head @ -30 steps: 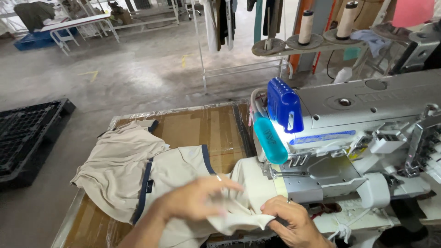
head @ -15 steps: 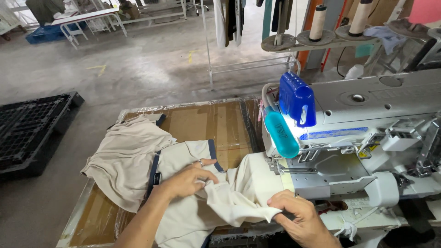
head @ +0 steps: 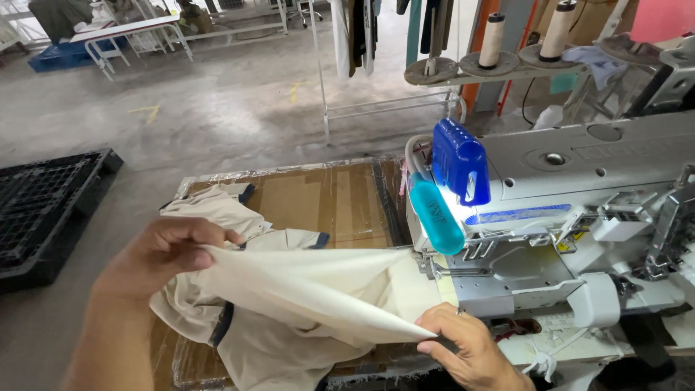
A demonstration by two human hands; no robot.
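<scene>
Hands (head: 163,253) (head: 463,347) stretch cream fabric (head: 304,289) taut — beside sewing machine (head: 579,217).

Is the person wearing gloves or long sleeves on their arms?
No. Both are bare: the left hand and the right hand have no gloves, rings or watch showing, and no sleeve shows on the left forearm. Only the right wrist is in view.

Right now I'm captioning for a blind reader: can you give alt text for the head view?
Two hands, left hand and right hand, stretch a cream cloth taut before a grey sewing machine, over more cream pieces on a cardboard-topped table.
</scene>
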